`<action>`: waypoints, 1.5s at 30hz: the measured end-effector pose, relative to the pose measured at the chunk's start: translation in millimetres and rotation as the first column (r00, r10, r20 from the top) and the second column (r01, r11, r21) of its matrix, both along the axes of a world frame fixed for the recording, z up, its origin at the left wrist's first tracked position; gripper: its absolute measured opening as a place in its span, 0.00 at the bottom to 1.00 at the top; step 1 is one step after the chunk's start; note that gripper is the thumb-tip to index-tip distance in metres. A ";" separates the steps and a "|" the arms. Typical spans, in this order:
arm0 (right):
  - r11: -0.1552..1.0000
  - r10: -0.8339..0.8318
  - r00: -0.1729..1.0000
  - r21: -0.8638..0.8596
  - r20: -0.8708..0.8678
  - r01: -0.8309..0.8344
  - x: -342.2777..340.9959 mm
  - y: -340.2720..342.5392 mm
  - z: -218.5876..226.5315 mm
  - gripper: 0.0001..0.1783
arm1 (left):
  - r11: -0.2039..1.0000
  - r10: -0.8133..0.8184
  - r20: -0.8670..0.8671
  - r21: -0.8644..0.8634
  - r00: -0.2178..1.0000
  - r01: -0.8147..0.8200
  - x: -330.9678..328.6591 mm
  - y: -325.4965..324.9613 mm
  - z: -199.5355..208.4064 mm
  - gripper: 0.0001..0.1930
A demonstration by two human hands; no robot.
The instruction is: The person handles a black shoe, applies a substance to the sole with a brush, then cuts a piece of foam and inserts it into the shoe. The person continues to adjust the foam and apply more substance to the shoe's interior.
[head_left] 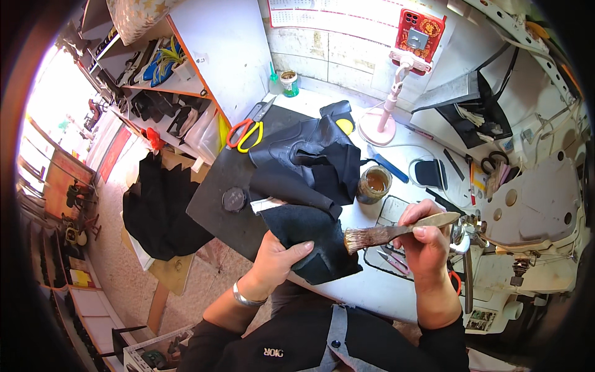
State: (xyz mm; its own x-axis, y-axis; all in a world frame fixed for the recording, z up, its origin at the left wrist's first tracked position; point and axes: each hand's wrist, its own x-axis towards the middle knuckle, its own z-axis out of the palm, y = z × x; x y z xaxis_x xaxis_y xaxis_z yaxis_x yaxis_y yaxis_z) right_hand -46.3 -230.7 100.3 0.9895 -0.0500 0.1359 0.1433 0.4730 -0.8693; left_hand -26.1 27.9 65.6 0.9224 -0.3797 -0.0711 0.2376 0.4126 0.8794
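My left hand point(277, 255) grips a dark piece of leather point(310, 239) by its near left side, thumb on top and the other fingers hidden beneath. In my right hand point(426, 239) is a wooden-handled glue brush point(396, 232), pinched between thumb and fingers. Its bristles point(362, 239) are at the right edge of the leather piece; whether they touch it I cannot tell. Just beyond the brush stands an open glass jar point(374, 185) with brownish contents. More black leather pieces point(297, 146) lie behind on a dark mat point(214, 198), beside a round black lid point(234, 199).
Scissors point(248, 127) with red and yellow handles lie on the mat's far part. A pink phone stand point(385, 115) holds a red phone point(419, 38) at the back. To the right stands a sewing machine point(527, 204). Black cloth point(164, 208) is heaped at left, below a shoe shelf point(164, 87).
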 end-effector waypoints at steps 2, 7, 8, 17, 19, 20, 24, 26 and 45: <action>0.999 0.008 1.000 -0.033 -0.025 -0.008 -2.3 0.8 3.8 0.12 | 1.000 -0.018 0.033 0.009 0.999 0.017 -1.9 1.5 0.5 0.19; 0.990 0.044 0.999 -0.134 -0.023 -0.047 -5.2 4.9 13.1 0.10 | 0.997 -0.046 0.025 0.060 0.999 0.044 -3.7 2.4 1.7 0.19; 0.984 0.047 0.999 -0.171 -0.018 -0.049 -5.3 5.4 14.3 0.10 | 0.997 -0.047 0.030 0.066 0.998 0.045 -4.0 2.0 1.8 0.19; 0.955 -0.073 0.985 -0.296 -0.155 0.025 0.7 -1.1 22.8 0.06 | 0.998 -0.048 -0.044 -0.032 0.998 0.046 -2.0 2.8 3.9 0.20; 0.984 -0.077 0.993 -0.164 -0.094 0.061 -2.6 -0.6 26.1 0.06 | 1.000 -0.023 -0.095 -0.019 0.995 0.022 -2.9 1.3 4.5 0.21; 0.980 -0.049 0.994 -0.196 -0.101 0.029 -4.3 0.7 27.2 0.06 | 1.000 -0.013 -0.120 -0.012 0.993 0.011 -3.5 0.5 4.9 0.21; 0.956 0.014 0.991 -0.290 -0.131 -0.052 -5.4 10.7 23.3 0.05 | 1.000 -0.025 -0.119 -0.012 0.993 0.024 -5.7 -0.6 6.9 0.21; 0.968 0.018 0.988 -0.246 -0.155 -0.056 0.6 8.0 21.2 0.05 | 0.999 -0.028 -0.118 -0.024 0.993 0.026 -5.8 1.4 7.4 0.21; 0.986 0.039 0.998 -0.162 0.050 -0.031 -14.3 2.6 25.6 0.05 | 0.998 -0.012 -0.067 -0.057 0.998 0.008 -1.4 11.2 12.7 0.21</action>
